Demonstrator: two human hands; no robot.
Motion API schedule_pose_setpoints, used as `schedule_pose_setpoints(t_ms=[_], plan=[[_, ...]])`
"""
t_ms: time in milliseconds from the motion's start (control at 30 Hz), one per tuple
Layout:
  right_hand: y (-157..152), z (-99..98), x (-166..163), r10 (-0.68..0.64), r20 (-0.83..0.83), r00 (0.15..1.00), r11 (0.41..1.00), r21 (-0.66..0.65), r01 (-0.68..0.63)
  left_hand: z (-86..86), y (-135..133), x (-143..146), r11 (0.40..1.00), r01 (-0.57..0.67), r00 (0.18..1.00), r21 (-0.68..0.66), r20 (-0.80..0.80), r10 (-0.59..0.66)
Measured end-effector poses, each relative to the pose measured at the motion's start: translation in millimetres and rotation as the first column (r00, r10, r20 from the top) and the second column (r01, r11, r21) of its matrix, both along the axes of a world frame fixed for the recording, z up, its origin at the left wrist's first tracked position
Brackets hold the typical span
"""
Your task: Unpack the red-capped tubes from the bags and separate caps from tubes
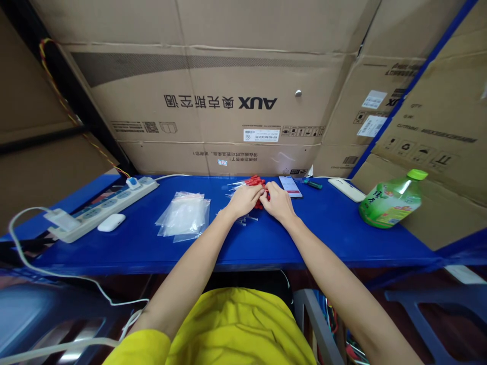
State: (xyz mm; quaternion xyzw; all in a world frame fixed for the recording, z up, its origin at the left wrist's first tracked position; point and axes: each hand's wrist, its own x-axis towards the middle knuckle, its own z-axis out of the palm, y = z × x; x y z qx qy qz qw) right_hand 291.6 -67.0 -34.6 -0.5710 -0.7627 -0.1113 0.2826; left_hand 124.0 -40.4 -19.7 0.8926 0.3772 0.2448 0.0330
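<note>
A pile of small screwdrivers with red handles [254, 180] and thin shiny shafts lies on the blue table [323, 233]. My left hand [245, 199] and my right hand [279, 202] meet over this pile, fingers bent and closed around the red handles. Their fingertips are nearly touching, and they hide much of the pile. Several shafts [248, 219] stick out below and left of my left hand. To the left of the hands rests a stack of clear plastic zip bags [184, 215].
Behind the hands lie a phone [291, 186] and a small green screwdriver [312, 184]. A green bottle [391, 200] and a white power bank-like slab [346, 190] are at the right. On the left are a power strip [108, 208] and a white earbud case [111, 222]. Cardboard [213, 76] walls the back.
</note>
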Motion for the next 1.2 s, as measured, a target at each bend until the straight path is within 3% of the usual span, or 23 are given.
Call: schedule_pose_setpoints(t_ms=[433, 767, 1033, 1200], plan=[[9, -4.8, 0, 0.018, 0.095, 0.995, 0.999, -0.032, -0.015, 2.1, -1, -3, 0.997, -0.042, 0.997, 0.062, -0.07, 0.046], [9, -5.0, 3, 0.149, -0.097, 0.984, 0.987, 0.07, -0.143, 0.3, 0, -2, 1.0, 0.004, 0.998, -0.017, 0.056, -0.003], [-1, -0.7, -5, 0.359, -0.274, 0.892, 0.931, 0.037, -0.363, 8.8, -6, -10, 0.973, -0.222, 0.969, -0.059, 0.099, 0.227], [0, -2.0, -2, 0.282, -0.291, 0.914, 0.954, -0.013, -0.298, 10.8, -8, -8, 0.944, -0.33, 0.935, 0.002, 0.14, 0.327]])
